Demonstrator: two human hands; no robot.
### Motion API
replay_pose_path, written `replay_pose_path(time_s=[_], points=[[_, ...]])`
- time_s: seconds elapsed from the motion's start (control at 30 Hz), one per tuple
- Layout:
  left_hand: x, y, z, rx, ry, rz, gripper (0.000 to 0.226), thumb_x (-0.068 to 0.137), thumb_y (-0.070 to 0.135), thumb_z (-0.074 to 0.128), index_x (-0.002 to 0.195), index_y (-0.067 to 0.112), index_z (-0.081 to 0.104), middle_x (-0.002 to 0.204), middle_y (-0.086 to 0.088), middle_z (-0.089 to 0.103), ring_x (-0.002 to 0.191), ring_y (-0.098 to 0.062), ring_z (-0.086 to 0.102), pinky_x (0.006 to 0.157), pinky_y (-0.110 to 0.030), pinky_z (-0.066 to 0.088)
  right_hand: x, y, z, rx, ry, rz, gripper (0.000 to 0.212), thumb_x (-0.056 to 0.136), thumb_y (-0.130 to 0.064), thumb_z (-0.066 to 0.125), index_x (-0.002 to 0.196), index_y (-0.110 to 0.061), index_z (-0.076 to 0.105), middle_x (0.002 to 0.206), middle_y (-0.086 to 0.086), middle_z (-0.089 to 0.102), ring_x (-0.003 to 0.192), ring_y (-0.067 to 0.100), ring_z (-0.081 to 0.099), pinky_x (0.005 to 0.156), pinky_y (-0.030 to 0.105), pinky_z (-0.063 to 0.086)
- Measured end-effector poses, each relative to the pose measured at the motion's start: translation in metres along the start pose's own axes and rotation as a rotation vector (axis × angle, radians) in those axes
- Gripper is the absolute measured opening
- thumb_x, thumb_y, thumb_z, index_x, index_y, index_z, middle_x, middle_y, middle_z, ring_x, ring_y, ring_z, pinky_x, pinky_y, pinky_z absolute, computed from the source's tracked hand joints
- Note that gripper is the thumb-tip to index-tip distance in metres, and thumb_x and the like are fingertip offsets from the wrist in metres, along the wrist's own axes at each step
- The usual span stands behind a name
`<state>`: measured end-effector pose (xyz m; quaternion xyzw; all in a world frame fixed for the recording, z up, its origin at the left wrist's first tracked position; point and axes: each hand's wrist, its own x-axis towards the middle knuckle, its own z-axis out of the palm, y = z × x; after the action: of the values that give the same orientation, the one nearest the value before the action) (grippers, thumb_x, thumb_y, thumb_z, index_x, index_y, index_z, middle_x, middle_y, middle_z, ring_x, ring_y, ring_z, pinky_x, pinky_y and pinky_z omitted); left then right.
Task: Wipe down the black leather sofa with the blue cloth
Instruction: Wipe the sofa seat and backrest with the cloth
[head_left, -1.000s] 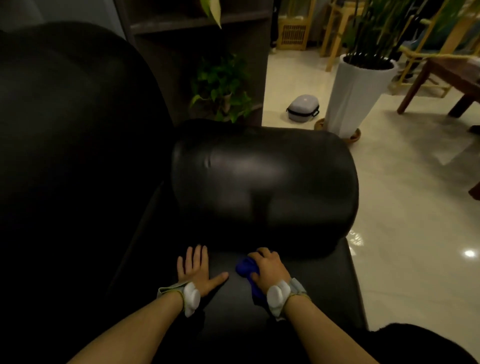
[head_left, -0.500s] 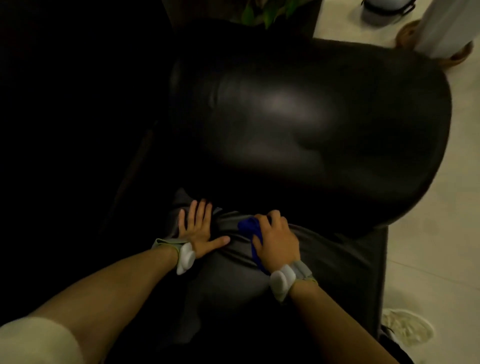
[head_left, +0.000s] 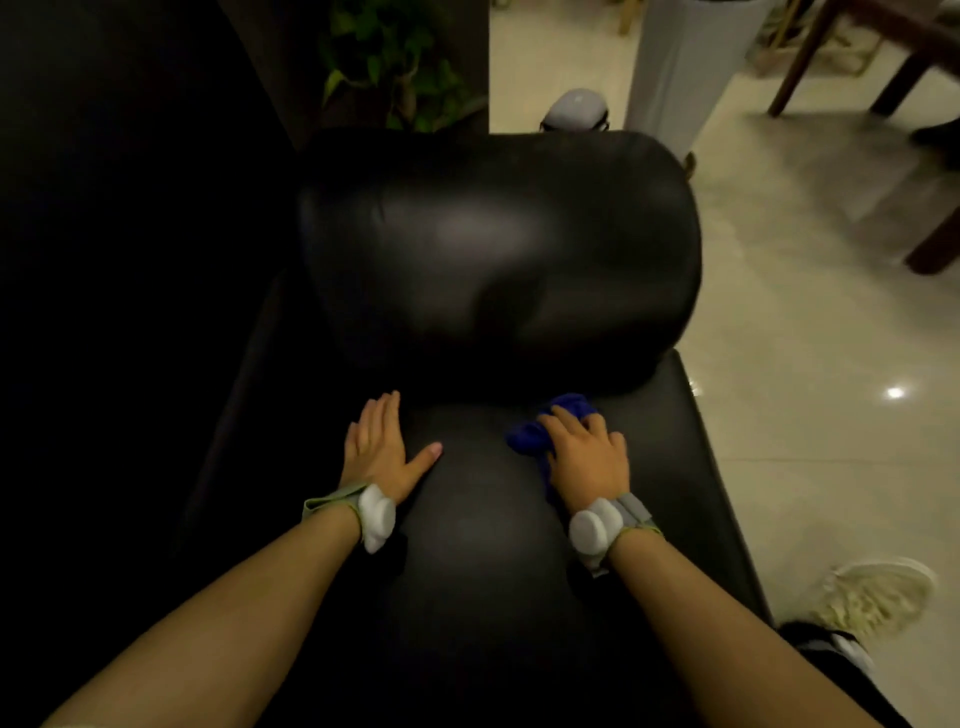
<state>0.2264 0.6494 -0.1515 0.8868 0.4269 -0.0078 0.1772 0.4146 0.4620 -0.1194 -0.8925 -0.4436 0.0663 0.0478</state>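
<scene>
Writing: none can be read anywhere in the view.
Sofa: black leather sofa (head_left: 498, 571), glossy, with a fat rounded armrest (head_left: 498, 249) at the far end of the seat and a dim sheen across both.
Left hand: left hand (head_left: 375, 448) lies flat on the seat near the armrest's base, 4 fingers straight and pressed together, thumb spread out to the right.
Right hand: right hand (head_left: 587, 457) presses down on the cloth, fingers loosely bent over it; whether they pinch it I cannot tell.
Cloth: blue cloth (head_left: 535, 434) is bunched on the seat under the right hand, just beside the armrest's base, right of the left hand.
Wrists: each carries a white band device.
Room: pale glossy tile floor (head_left: 810, 364) on the right, a white planter (head_left: 685, 67), a grey case (head_left: 576, 109), dark wooden furniture legs (head_left: 930, 249), a leafy plant (head_left: 389, 73) far left, a pale shoe (head_left: 872, 597) near right.
</scene>
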Motion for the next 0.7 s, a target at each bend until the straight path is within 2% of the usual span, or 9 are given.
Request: replay_pose_path(time_s=[0.1, 0.2, 0.3, 0.4, 0.5, 0.57, 0.6, 0.63, 0.7], points=[[-0.020, -0.002, 0.005, 0.094, 0.008, 0.076, 0.068, 0.098, 0.060, 0.019, 0.158, 0.030, 0.005, 0.166, -0.001, -0.004, 0.152, -0.022, -0.008, 0.124, -0.044, 0.001, -0.016, 0.056, -0.010, 0.057, -0.004, 0.268, 0.050, 0.095, -0.035, 0.052, 0.144, -0.033, 0.039, 0.155, -0.006, 0.032, 0.137, 0.030, 0.031, 0.103, 0.046, 0.034], [-0.025, 0.001, 0.013, 0.179, 0.072, 0.054, 0.074, 0.090, 0.062, 0.000, 0.157, 0.032, 0.002, 0.166, 0.000, -0.005, 0.152, -0.021, -0.008, 0.123, -0.042, -0.003, -0.022, 0.108, -0.012, 0.255, 0.152, 0.512, 0.039, 0.093, -0.033, 0.055, 0.130, -0.021, 0.053, 0.138, 0.008, 0.052, 0.128, 0.038, 0.040, 0.098, 0.046, 0.042], [-0.026, 0.001, 0.019, 0.188, 0.117, 0.072, 0.076, 0.089, 0.057, 0.001, 0.158, 0.026, 0.009, 0.166, -0.003, 0.003, 0.153, -0.024, -0.002, 0.123, -0.046, 0.003, -0.008, 0.112, -0.007, 0.464, 0.267, 0.722, 0.032, 0.094, -0.026, 0.053, 0.120, -0.007, 0.056, 0.120, 0.023, 0.061, 0.112, 0.044, 0.053, 0.092, 0.047, 0.046], [-0.030, 0.005, 0.017, 0.175, 0.128, 0.079, 0.075, 0.089, 0.054, 0.005, 0.157, 0.023, 0.013, 0.165, -0.006, 0.007, 0.153, -0.026, 0.002, 0.123, -0.047, 0.006, 0.001, 0.072, 0.000, 0.318, 0.205, 0.579, 0.045, 0.095, -0.025, 0.055, 0.136, -0.006, 0.049, 0.145, 0.020, 0.043, 0.129, 0.039, 0.043, 0.105, 0.047, 0.038], [-0.029, 0.008, 0.017, 0.203, 0.122, 0.067, 0.076, 0.088, 0.055, 0.001, 0.157, 0.024, 0.010, 0.165, -0.005, 0.004, 0.153, -0.026, 0.000, 0.123, -0.047, 0.005, 0.002, 0.010, 0.007, 0.332, 0.133, 0.172, 0.053, 0.094, -0.031, 0.057, 0.144, -0.023, 0.044, 0.156, 0.002, 0.034, 0.142, 0.023, 0.034, 0.111, 0.035, 0.034], [-0.028, 0.006, 0.019, 0.222, 0.129, 0.062, 0.076, 0.088, 0.055, 0.000, 0.158, 0.025, 0.008, 0.166, -0.005, 0.002, 0.153, -0.026, -0.001, 0.123, -0.047, 0.005, 0.000, -0.027, 0.015, 0.252, 0.062, -0.116, 0.058, 0.091, -0.035, 0.058, 0.146, -0.026, 0.041, 0.156, -0.003, 0.034, 0.143, 0.018, 0.034, 0.114, 0.029, 0.029], [-0.027, 0.005, 0.020, 0.225, 0.131, 0.061, 0.076, 0.088, 0.055, 0.001, 0.158, 0.026, 0.009, 0.166, -0.005, 0.002, 0.153, -0.026, -0.001, 0.123, -0.047, 0.005, -0.003, -0.036, 0.018, 0.209, 0.036, -0.186, 0.063, 0.090, -0.036, 0.058, 0.149, -0.026, 0.038, 0.156, -0.004, 0.034, 0.143, 0.018, 0.035, 0.114, 0.028, 0.029], [-0.027, 0.004, 0.020, 0.226, 0.125, 0.062, 0.076, 0.089, 0.056, 0.001, 0.158, 0.025, 0.009, 0.166, -0.005, 0.002, 0.153, -0.026, -0.001, 0.123, -0.047, 0.005, -0.003, -0.036, 0.019, 0.201, 0.041, -0.189, 0.067, 0.090, -0.036, 0.058, 0.151, -0.025, 0.034, 0.156, -0.004, 0.034, 0.142, 0.019, 0.036, 0.113, 0.029, 0.030], [-0.029, 0.002, 0.020, 0.229, 0.109, 0.067, 0.076, 0.089, 0.056, 0.002, 0.158, 0.025, 0.009, 0.166, -0.005, 0.001, 0.153, -0.026, -0.002, 0.123, -0.048, 0.005, 0.001, -0.012, 0.016, 0.252, 0.074, -0.027, 0.071, 0.090, -0.035, 0.059, 0.153, -0.024, 0.028, 0.157, -0.002, 0.034, 0.139, 0.022, 0.039, 0.111, 0.032, 0.034]])
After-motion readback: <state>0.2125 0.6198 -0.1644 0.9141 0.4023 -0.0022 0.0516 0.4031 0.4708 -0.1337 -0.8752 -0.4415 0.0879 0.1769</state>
